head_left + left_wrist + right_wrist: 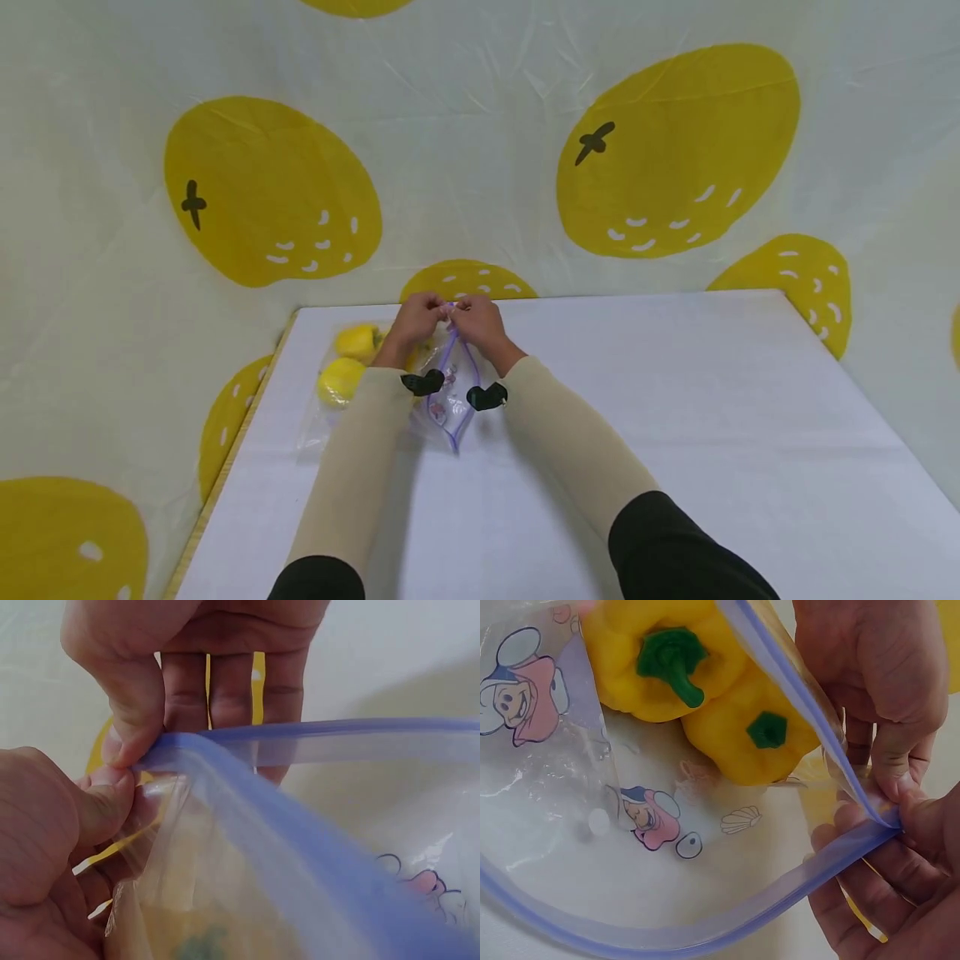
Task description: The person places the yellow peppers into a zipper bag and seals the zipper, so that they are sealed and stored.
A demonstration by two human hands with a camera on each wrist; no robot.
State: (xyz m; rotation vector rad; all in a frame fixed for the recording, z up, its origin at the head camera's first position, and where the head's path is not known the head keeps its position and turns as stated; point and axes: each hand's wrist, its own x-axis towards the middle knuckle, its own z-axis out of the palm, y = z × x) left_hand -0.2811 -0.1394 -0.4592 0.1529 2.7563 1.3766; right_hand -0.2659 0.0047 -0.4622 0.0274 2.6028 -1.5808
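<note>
A clear zip bag [457,392] with a purple-blue zip strip and printed cartoon figures stands mouth toward me, its strip bowed apart below my hands. Yellow bell peppers [358,342] with green stems show through and inside the plastic, lying left of the mouth. At the far end of the zip strip [780,892], my left hand [420,321] pinches the corner between thumb and fingers. My right hand [483,323] pinches the same corner, thumb tip against the left one. In the left wrist view, the zip strip [255,802] spreads in two lines from the pinched corner.
The white-covered table [675,417] extends right and toward me, its wooden edge [225,467] showing at the left. A pale curtain [465,167] printed with big yellow fruit hangs right behind the table's back edge. Dark straps sit at both wrists.
</note>
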